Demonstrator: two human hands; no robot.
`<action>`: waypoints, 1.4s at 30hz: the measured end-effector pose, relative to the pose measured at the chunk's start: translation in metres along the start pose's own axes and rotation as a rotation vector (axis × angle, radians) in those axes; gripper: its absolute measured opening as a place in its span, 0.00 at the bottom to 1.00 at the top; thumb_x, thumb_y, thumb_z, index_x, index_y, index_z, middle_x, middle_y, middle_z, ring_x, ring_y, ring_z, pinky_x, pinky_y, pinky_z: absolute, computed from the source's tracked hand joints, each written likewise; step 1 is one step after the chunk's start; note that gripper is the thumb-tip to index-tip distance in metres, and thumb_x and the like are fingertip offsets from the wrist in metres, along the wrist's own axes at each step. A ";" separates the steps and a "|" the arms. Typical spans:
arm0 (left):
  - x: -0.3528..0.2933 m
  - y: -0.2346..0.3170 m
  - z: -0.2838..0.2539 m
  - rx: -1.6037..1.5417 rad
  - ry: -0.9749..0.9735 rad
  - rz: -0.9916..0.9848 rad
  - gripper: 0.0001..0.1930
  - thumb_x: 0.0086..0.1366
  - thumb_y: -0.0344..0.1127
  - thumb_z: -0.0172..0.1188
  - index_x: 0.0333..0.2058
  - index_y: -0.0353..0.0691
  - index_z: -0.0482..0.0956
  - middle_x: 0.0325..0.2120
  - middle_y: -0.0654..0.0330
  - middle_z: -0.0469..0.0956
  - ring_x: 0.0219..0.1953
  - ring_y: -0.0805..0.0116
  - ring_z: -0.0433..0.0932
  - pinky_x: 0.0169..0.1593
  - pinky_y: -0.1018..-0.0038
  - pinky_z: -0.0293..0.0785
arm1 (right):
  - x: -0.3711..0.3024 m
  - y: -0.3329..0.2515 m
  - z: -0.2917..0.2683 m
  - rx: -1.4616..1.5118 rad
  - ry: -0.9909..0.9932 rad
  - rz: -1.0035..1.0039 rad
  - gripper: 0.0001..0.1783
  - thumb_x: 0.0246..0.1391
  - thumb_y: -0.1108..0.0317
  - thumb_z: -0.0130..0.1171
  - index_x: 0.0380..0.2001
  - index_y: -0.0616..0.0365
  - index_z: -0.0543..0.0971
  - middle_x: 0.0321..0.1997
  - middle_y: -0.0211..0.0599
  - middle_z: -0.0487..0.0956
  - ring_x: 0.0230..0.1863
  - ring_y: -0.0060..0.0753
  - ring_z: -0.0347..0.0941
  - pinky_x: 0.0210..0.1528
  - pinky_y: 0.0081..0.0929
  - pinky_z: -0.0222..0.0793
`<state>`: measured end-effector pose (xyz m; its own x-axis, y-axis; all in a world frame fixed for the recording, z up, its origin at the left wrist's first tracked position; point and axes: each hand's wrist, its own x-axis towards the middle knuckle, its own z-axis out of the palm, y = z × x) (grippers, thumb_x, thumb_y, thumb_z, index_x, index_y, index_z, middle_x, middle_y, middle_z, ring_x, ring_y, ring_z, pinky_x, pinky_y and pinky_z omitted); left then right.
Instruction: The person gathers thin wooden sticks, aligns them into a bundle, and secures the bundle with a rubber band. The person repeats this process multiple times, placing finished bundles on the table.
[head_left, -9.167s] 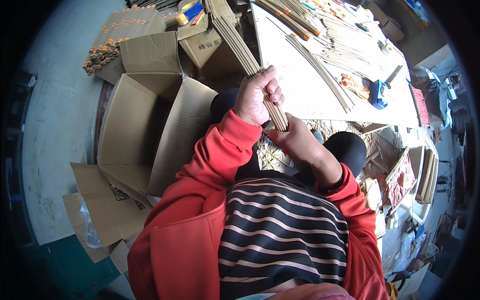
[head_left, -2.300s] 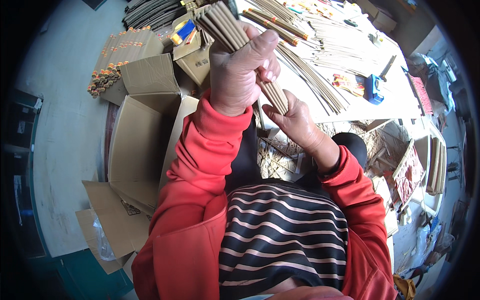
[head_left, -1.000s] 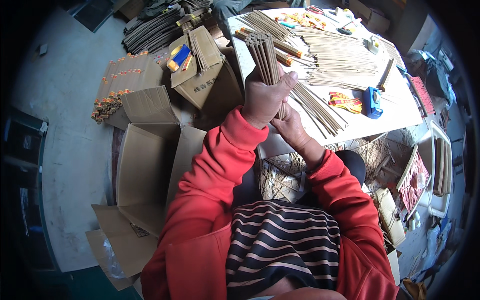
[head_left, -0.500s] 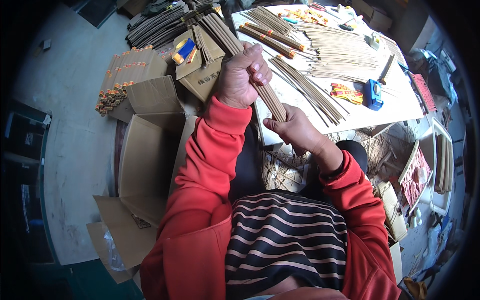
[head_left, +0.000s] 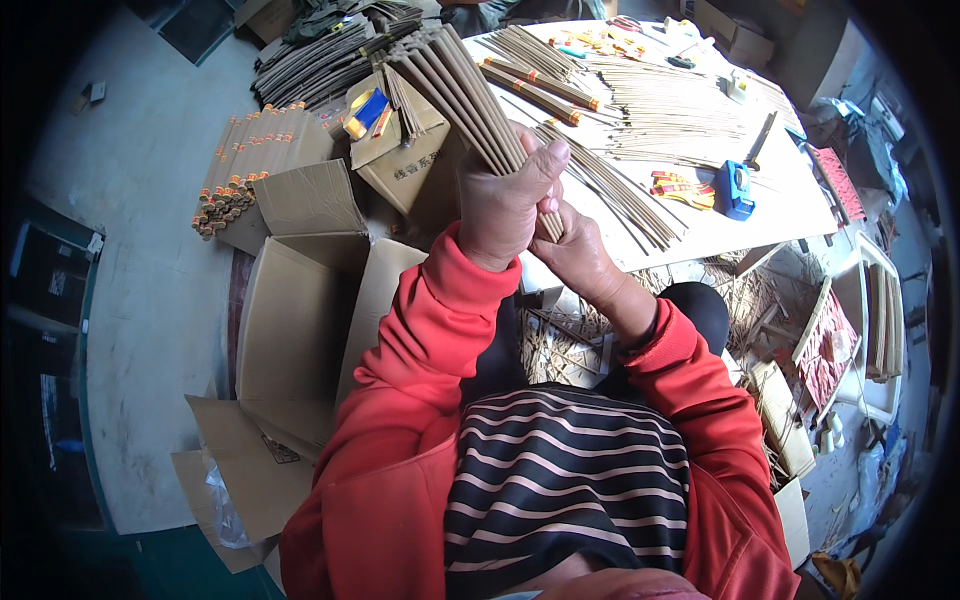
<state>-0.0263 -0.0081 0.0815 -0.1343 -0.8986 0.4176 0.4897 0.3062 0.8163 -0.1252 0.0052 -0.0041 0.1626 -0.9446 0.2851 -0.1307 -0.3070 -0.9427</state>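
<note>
A bundle of long tan incense sticks (head_left: 465,95) slants up and leftward from my two hands, its far end fanned apart. My left hand (head_left: 515,195) wraps round the sticks toward their lower part, thumb across the top. Just below it, my right hand (head_left: 580,250) is closed at the bundle's lower end, where a little of the sticks shows between the hands. Beside the bundle, on the white table (head_left: 730,240), lie loose incense sticks (head_left: 625,200) and two banded bundles (head_left: 530,90).
Red-and-yellow paper bands (head_left: 683,190) and a blue tape dispenser (head_left: 737,188) lie on the table. At left stand an open cardboard box (head_left: 290,320) and stacked wrapped bundles (head_left: 250,160). Broken sticks (head_left: 560,345) litter the floor under the table; a white tub (head_left: 855,280) is at right.
My left hand has slid down the bundle, closer to my right hand. The sticks' far end has spread apart, and less of the bundle shows between the hands.
</note>
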 end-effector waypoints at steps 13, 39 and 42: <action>0.012 -0.071 -0.021 0.262 0.022 0.030 0.11 0.56 0.23 0.57 0.20 0.39 0.64 0.13 0.66 0.64 0.13 0.80 0.63 0.17 0.83 0.61 | 0.016 0.106 0.005 0.100 -0.036 0.109 0.18 0.44 0.67 0.61 0.38 0.61 0.70 0.33 0.46 0.77 0.36 0.36 0.75 0.40 0.28 0.69; -0.021 -0.006 -0.017 0.169 -0.058 -0.212 0.11 0.57 0.26 0.56 0.19 0.40 0.65 0.10 0.67 0.63 0.10 0.81 0.61 0.14 0.83 0.57 | -0.017 -0.033 -0.049 0.471 -0.242 0.116 0.42 0.40 0.65 0.64 0.57 0.67 0.56 0.57 0.47 0.62 0.62 0.38 0.55 0.64 0.33 0.46; -0.034 -0.018 -0.015 0.285 -0.264 -0.289 0.05 0.55 0.30 0.58 0.28 0.36 0.73 0.19 0.65 0.70 0.21 0.80 0.69 0.26 0.81 0.66 | -0.012 -0.072 -0.053 0.373 -0.149 -0.112 0.40 0.39 0.60 0.66 0.53 0.66 0.60 0.53 0.47 0.67 0.57 0.36 0.60 0.61 0.32 0.51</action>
<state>-0.0174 0.0126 0.0465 -0.4620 -0.8607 0.2140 0.1496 0.1622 0.9754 -0.1701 0.0329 0.0695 0.2993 -0.8723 0.3866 0.2543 -0.3176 -0.9135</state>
